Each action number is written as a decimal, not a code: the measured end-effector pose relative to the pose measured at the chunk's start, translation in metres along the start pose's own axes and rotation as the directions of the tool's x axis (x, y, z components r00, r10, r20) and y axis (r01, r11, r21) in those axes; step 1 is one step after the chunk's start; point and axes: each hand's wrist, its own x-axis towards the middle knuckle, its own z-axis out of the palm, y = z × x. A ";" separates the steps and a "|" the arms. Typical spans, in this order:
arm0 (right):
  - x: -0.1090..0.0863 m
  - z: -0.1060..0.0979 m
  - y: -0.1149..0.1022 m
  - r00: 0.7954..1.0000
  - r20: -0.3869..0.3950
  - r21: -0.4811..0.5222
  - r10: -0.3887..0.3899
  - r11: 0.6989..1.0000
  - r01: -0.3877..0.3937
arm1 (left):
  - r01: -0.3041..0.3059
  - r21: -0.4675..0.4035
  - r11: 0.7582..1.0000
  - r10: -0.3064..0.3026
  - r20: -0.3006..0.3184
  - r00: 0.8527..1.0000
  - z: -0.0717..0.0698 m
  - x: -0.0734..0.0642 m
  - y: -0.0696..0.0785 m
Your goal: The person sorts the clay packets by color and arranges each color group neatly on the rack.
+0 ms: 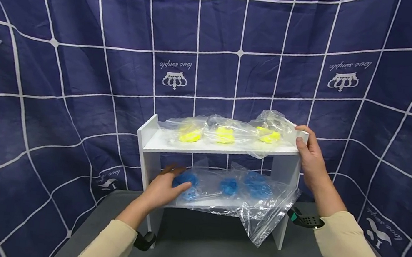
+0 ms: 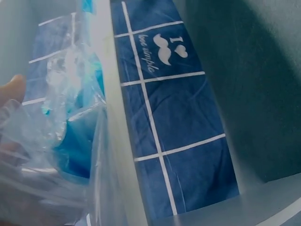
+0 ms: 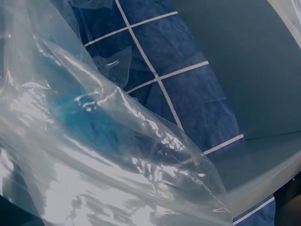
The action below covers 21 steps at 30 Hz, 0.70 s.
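Observation:
A white two-tier shelf stands in front of me. My right hand grips the top of its right side panel, thumb on the near face. My left hand reaches to the left end of the lower board, fingers and thumb spread at a clear plastic bag holding a blue item. The left wrist view shows that blue item through the plastic, beside a fingertip. Farther right on the lower board lie bagged blue items and a larger clear bag draping over the front edge.
Three yellow items in clear bags lie along the top board. The shelf stands on a dark grey tabletop. Navy cloth with white grid lines hangs behind and at both sides.

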 end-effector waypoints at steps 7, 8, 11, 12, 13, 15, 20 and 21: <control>-0.002 -0.003 0.000 1.000 0.008 -0.013 -0.019 1.000 0.020 | -0.077 -0.107 0.991 0.065 -0.116 0.991 -0.004 -0.020 0.004; -0.002 -0.004 -0.001 1.000 0.012 -0.018 -0.019 1.000 0.019 | -0.094 -0.111 0.989 0.079 -0.139 0.987 -0.005 -0.023 0.005; -0.005 -0.008 -0.003 1.000 0.031 -0.070 -0.003 0.998 0.005 | -0.174 -0.091 0.980 0.149 -0.232 0.961 -0.007 -0.034 0.009; -0.008 -0.009 -0.003 0.999 0.037 -0.096 0.009 0.995 -0.006 | -0.210 -0.081 0.974 0.181 -0.272 0.945 -0.008 -0.037 0.009; -0.011 -0.011 -0.003 0.999 0.044 -0.125 0.018 0.992 -0.012 | -0.245 -0.076 0.966 0.211 -0.313 0.926 -0.009 -0.040 0.008; -0.020 -0.014 -0.003 0.999 0.042 -0.189 0.028 0.982 -0.020 | -0.334 -0.073 0.940 0.278 -0.406 0.870 -0.012 -0.047 0.003; -0.053 -0.022 0.002 1.000 -0.001 -0.424 -0.010 0.906 0.009 | -0.537 -0.057 0.842 0.390 -0.624 0.677 -0.021 -0.061 -0.017; -0.060 -0.026 0.004 1.000 -0.004 -0.483 -0.012 0.876 0.009 | -0.552 -0.044 0.833 0.393 -0.655 0.646 -0.022 -0.063 -0.021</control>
